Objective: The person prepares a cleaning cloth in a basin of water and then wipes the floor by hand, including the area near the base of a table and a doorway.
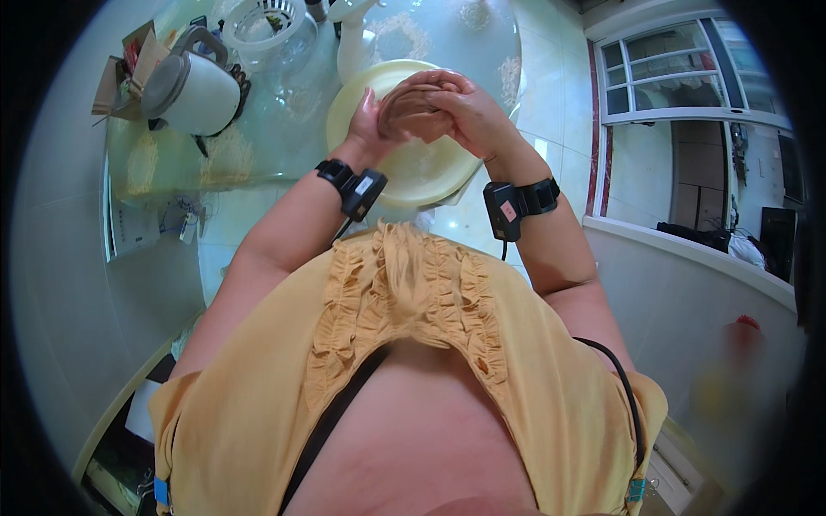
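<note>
Over a pale yellow plastic basin (426, 184), both of my hands hold a brown, folded, wet-looking cloth (413, 113). My left hand (366, 129) supports its left side, thumb pointing up. My right hand (474, 113) wraps around the right and far side, its fingers bent over the folds. The cloth hides part of the left fingers. Water or another shallow liquid seems to lie in the basin, though its depth is unclear.
The basin overlaps the front edge of a table with a glossy, lace-patterned cover (258, 151). Left on it stand an electric kettle (200, 93), a cardboard box (110, 90) and a clear plastic strainer basket (271, 39). A white bottle (352, 48) stands just behind the basin. A sliding window (671, 77) is at right.
</note>
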Demonstrator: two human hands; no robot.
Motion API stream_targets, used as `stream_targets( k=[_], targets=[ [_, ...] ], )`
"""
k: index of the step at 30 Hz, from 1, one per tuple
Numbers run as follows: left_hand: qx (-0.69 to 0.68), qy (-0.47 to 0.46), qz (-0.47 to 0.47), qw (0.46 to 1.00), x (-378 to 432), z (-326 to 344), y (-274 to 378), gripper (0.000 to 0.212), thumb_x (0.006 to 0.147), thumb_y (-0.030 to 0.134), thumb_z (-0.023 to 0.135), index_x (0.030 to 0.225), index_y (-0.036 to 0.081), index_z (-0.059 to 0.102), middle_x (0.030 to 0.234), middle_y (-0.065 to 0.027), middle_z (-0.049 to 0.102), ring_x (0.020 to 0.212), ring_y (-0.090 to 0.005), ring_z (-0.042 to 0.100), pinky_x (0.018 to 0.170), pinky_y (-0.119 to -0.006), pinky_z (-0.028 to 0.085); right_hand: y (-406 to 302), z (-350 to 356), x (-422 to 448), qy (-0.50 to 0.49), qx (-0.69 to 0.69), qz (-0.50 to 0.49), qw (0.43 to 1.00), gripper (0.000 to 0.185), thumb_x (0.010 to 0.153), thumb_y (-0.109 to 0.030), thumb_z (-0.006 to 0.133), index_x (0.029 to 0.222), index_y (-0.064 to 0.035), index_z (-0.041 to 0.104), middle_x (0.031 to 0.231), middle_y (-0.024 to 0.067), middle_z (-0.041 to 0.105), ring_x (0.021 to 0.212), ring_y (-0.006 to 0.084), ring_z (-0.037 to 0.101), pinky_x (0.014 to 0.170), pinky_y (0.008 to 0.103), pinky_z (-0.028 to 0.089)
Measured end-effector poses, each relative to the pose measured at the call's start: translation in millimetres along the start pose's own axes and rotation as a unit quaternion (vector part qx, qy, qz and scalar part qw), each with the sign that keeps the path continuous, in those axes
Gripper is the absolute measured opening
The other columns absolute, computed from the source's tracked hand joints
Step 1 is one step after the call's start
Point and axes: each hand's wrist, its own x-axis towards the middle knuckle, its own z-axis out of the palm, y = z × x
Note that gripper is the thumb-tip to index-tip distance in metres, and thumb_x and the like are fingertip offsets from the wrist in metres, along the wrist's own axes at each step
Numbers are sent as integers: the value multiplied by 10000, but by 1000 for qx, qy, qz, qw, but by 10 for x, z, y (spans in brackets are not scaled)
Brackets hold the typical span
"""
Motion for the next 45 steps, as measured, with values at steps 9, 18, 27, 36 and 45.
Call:
stream_targets(
  k=[9, 18, 27, 36, 45],
  targets=[
    [-60, -402, 19, 914, 563, -424, 3, 440, 1123, 352, 258, 1190, 64, 584, 1106, -62, 646, 1030, -202, 620, 920, -326, 511, 810, 57, 178, 146, -537, -241, 795, 696, 801, -320, 836, 1406, -112, 563, 1397, 240, 456, 1314, 400, 461, 1088, 425, 444],
    [287, 8, 19, 958, 227, -164, -38, 382, 1077, 424, 391, 997, 139, 633, 729, 0, 583, 549, -135, 496, 477, -310, 384, 920, -210, 386, 210, -533, -196, 796, 563, 881, -545, 712, 1149, -55, 645, 932, 208, 656, 868, 383, 673, 807, 444, 558],
    [854, -38, 247, 456, 447, -554, -18, 371, 1041, 350, 490, 1199, 82, 693, 778, -162, 717, 687, -346, 678, 668, -432, 545, 1081, -1111, 423, 171, -485, 74, 855, 417, 1045, -374, 495, 1048, 7, 664, 879, 227, 701, 805, 357, 681, 765, 445, 549],
    [952, 26, 44, 301, 35, -413, -198, 459, 970, 402, 555, 1397, 243, 618, 1663, -98, 256, 1532, -399, 172, 1157, -664, 216, 1273, -850, 215, 14, -752, -38, 657, 190, 812, -154, 709, 976, -64, 745, 1007, 217, 677, 986, 400, 659, 925, 457, 532],
    [729, 63, -87, 676, 169, -292, -47, 660, 1022, 628, 358, 1419, 123, 510, 1275, -132, 642, 1166, -303, 609, 921, -464, 500, 996, -810, 390, 91, -347, 80, 930, 225, 925, -65, 618, 1129, -49, 709, 993, 133, 744, 864, 226, 706, 801, 333, 561]
  ],
)
